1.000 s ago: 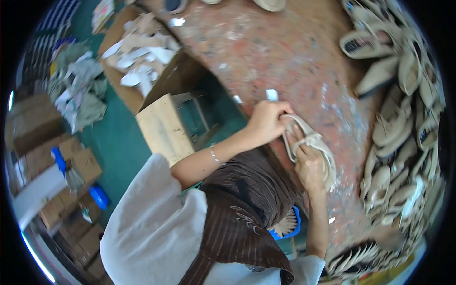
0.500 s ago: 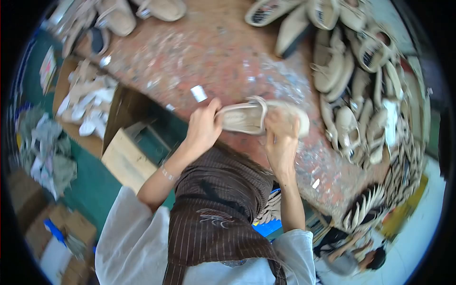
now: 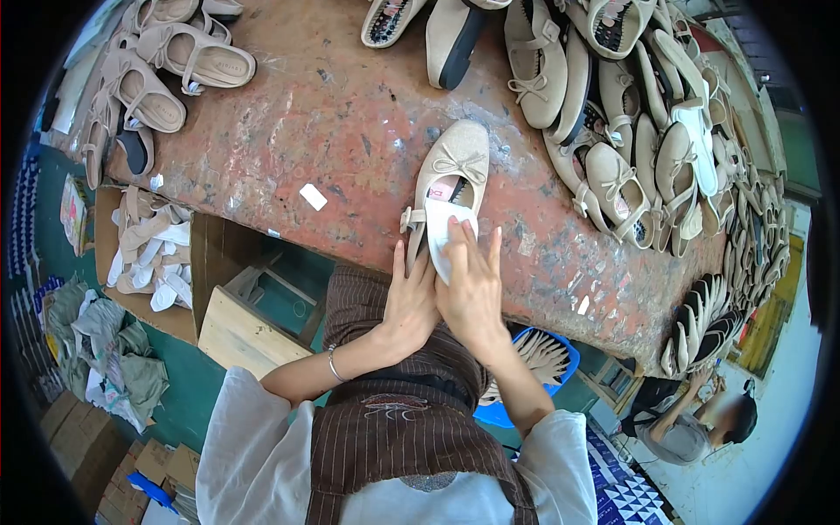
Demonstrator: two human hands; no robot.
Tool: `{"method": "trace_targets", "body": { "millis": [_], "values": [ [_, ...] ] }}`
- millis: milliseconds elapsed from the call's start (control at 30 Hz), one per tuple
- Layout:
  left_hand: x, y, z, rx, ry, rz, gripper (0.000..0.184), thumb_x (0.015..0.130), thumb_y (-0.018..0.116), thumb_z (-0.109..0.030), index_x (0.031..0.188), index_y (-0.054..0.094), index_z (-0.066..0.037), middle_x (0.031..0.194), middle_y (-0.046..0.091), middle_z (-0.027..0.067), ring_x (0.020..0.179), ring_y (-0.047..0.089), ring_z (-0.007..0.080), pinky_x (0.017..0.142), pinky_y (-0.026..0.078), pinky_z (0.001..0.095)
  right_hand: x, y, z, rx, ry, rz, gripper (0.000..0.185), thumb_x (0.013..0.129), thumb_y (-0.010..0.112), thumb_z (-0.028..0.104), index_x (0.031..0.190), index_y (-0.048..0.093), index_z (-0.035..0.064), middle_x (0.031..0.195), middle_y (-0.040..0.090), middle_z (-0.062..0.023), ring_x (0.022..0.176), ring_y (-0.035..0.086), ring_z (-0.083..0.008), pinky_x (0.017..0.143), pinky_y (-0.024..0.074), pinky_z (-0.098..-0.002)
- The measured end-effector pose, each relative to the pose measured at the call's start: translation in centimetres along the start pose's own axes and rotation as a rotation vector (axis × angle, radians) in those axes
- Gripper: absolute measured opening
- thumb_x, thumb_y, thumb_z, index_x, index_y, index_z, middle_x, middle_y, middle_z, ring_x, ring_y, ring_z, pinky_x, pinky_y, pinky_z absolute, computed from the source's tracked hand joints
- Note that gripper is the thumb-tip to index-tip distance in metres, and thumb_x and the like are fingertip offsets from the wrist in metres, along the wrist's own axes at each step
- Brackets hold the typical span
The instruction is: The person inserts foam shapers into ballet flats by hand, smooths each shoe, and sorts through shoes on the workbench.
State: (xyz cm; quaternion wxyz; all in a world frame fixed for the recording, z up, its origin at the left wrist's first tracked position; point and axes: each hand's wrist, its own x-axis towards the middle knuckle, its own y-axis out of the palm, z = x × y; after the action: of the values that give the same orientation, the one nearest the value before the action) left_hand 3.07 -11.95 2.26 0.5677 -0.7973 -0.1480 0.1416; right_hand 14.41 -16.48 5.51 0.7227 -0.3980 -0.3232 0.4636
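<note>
A beige Mary Jane shoe (image 3: pixel 459 144) with a bow lies on the table, toe pointing away from me. Inside its opening, a pink-printed lining shows beneath a white insole (image 3: pixel 440 232), which is partly in the shoe and sticks out over the heel end. My right hand (image 3: pixel 471 289) grips the insole, its fingers pressed on the white surface. Beside it, my left hand (image 3: pixel 413 302) is closed around the heel end of the shoe, near the buckled strap. The two hands touch, and the heel is largely hidden by them.
Many beige shoes (image 3: pixel 617 179) are heaped on the right of the worn red table (image 3: pixel 306 114); more shoes (image 3: pixel 144 92) stand at the left. A cardboard box (image 3: pixel 197 262) holds white and beige pieces. Below is a blue basket (image 3: pixel 569 354). Another person (image 3: pixel 691 429) sits at lower right.
The shoe has turned from sideways, toe to the right, to toe away from me. My right hand has left the toe and holds a white insole. The camera view has shifted.
</note>
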Motion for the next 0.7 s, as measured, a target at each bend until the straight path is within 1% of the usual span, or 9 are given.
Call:
{"method": "trace_targets", "body": {
  "millis": [33, 167, 267, 300, 400, 533, 567, 667, 700],
  "values": [
    [0.0, 0.2, -0.1, -0.008, -0.020, 0.006, 0.057, 0.087, 0.058, -0.026, 0.135, 0.053, 0.004, 0.137, 0.050, 0.0232, 0.139, 0.036, 0.0392, 0.115, 0.019, 0.0661, 0.1, 0.7, 0.0, 0.002, 0.033, -0.036, 0.035, 0.076, 0.060, -0.005, 0.111, 0.058, -0.0026, 0.135, 0.055, -0.0269, 0.128, 0.053, -0.0413, 0.117, 0.0207, -0.0611],
    [-0.1, 0.5, -0.1, 0.030, -0.032, 0.031, 0.052, 0.088, 0.056, -0.021, 0.132, 0.054, 0.007, 0.135, 0.051, 0.0277, 0.138, 0.038, 0.0405, 0.115, 0.024, 0.0622, 4.5, 3.4, -1.4, -0.173, -0.026, -0.131, 0.040, 0.079, 0.056, -0.004, 0.119, 0.058, -0.0057, 0.127, 0.061, -0.0243, 0.124, 0.056, -0.0377, 0.118, 0.0198, -0.0579],
    [0.1, 0.5, -0.2, 0.039, -0.026, 0.012, 0.051, 0.086, 0.057, -0.018, 0.128, 0.056, 0.010, 0.134, 0.051, 0.0290, 0.137, 0.039, 0.0415, 0.114, 0.029, 0.0595, 8.8, 0.9, -1.0, -0.089, 0.194, 0.290, 0.043, 0.079, 0.054, -0.005, 0.122, 0.059, -0.0065, 0.129, 0.059, -0.0244, 0.124, 0.056, -0.0377, 0.118, 0.0206, -0.0565],
    [0.1, 0.5, -0.2, 0.031, -0.033, 0.002, 0.050, 0.085, 0.058, -0.018, 0.127, 0.056, 0.011, 0.134, 0.051, 0.0291, 0.137, 0.039, 0.0419, 0.114, 0.030, 0.0588, 8.5, 1.1, -1.1, -0.077, 0.176, 0.271, 0.043, 0.079, 0.056, -0.004, 0.121, 0.061, -0.0057, 0.128, 0.058, -0.0266, 0.124, 0.055, -0.0400, 0.118, 0.0197, -0.0577],
    [0.0, 0.3, -0.2, -0.013, -0.050, -0.046, 0.049, 0.086, 0.057, -0.017, 0.127, 0.056, 0.010, 0.134, 0.052, 0.0277, 0.137, 0.040, 0.0399, 0.113, 0.031, 0.0577, 4.4, 2.4, -0.8, -0.200, -0.010, -0.116, 0.040, 0.078, 0.058, -0.002, 0.118, 0.062, -0.0046, 0.127, 0.056, -0.0283, 0.124, 0.054, -0.0407, 0.118, 0.0184, -0.0599],
    [0.1, 0.3, -0.3, 0.002, -0.054, -0.030, 0.047, 0.086, 0.056, -0.016, 0.125, 0.057, 0.010, 0.130, 0.054, 0.0264, 0.136, 0.043, 0.0390, 0.112, 0.033, 0.0584, 5.2, 3.2, -1.4, -0.332, 0.023, -0.087, 0.035, 0.079, 0.058, 0.004, 0.114, 0.063, -0.0026, 0.121, 0.057, -0.0291, 0.122, 0.055, -0.0400, 0.117, 0.0170, -0.0613],
    [0.2, 0.4, -0.4, -0.019, -0.047, -0.010, 0.048, 0.085, 0.057, -0.015, 0.125, 0.057, 0.010, 0.131, 0.053, 0.0276, 0.136, 0.042, 0.0407, 0.112, 0.032, 0.0584, 6.0, 3.4, -1.6, -0.357, 0.101, 0.047, 0.027, 0.082, 0.056, 0.007, 0.107, 0.063, -0.0029, 0.113, 0.058, -0.0274, 0.116, 0.058, -0.0385, 0.117, 0.0178, -0.0612],
    [-0.4, 0.7, -0.3, -0.028, -0.041, -0.006, 0.047, 0.083, 0.059, -0.013, 0.124, 0.059, 0.011, 0.131, 0.053, 0.0291, 0.136, 0.041, 0.0427, 0.112, 0.032, 0.0588, 7.2, 3.7, -1.0, -0.429, 0.146, 0.048, 0.022, 0.084, 0.054, 0.007, 0.103, 0.061, -0.0027, 0.107, 0.058, -0.0253, 0.110, 0.059, -0.0374, 0.116, 0.0187, -0.0610],
    [-0.6, 0.9, -0.5, -0.004, -0.038, -0.045, 0.047, 0.083, 0.059, -0.015, 0.123, 0.059, 0.011, 0.130, 0.054, 0.0280, 0.135, 0.043, 0.0414, 0.112, 0.033, 0.0590, 6.5, 3.1, -0.8, -0.330, 0.127, 0.014, 0.031, 0.086, 0.053, 0.007, 0.113, 0.058, -0.0056, 0.114, 0.057, -0.0276, 0.116, 0.056, -0.0394, 0.116, 0.0197, -0.0604]
  ]
}}
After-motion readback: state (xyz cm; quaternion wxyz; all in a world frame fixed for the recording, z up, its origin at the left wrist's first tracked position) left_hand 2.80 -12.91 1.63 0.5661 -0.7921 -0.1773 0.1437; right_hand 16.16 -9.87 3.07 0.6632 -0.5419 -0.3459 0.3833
